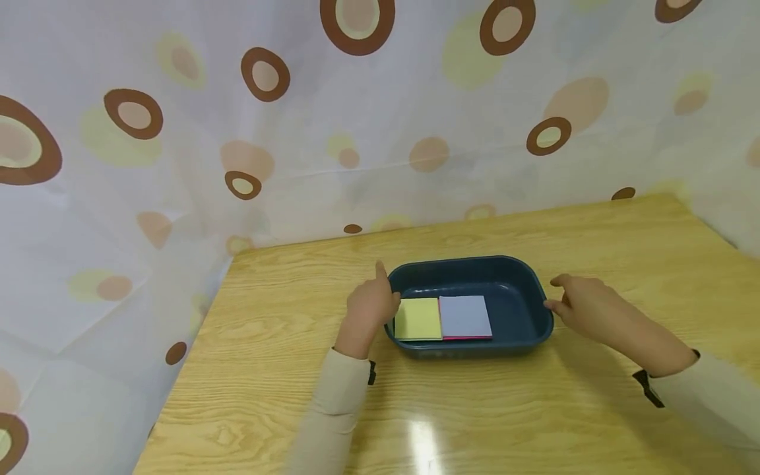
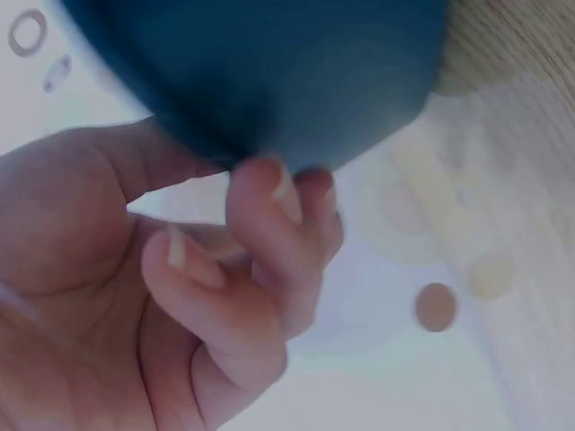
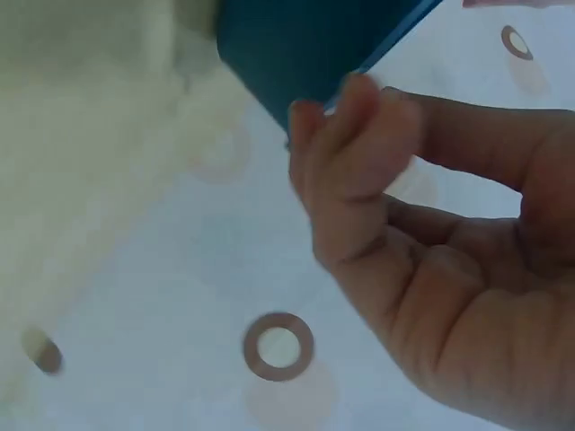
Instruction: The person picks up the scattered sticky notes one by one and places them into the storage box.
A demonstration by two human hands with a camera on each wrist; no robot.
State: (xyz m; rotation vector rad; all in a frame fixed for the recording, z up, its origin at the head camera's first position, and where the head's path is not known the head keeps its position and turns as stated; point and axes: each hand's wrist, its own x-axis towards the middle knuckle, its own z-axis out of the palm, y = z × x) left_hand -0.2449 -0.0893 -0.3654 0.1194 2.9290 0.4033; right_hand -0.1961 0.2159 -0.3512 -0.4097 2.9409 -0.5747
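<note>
A dark blue oblong plastic basin (image 1: 515, 316) sits over the wooden table, in front of me. Inside it, a yellow sticky-note pad (image 1: 418, 319) lies at the left, beside a pale lilac pad (image 1: 465, 316) with a pink edge beneath. My left hand (image 1: 369, 305) grips the basin's left rim, thumb over the edge and index finger extended. In the left wrist view, curled fingers (image 2: 274, 211) meet the basin's wall. At the opposite end, my right hand (image 1: 588, 309) holds the rim, its thumb tip on the edge. Bent fingers (image 3: 350, 171) touch the basin in the right wrist view.
The wood-grain table (image 1: 267, 330) extends around the basin on all sides. Behind it and on the left hangs a white sheet (image 1: 380, 132) with brown and yellow oval patterns. A bright light reflection shows near the table's front.
</note>
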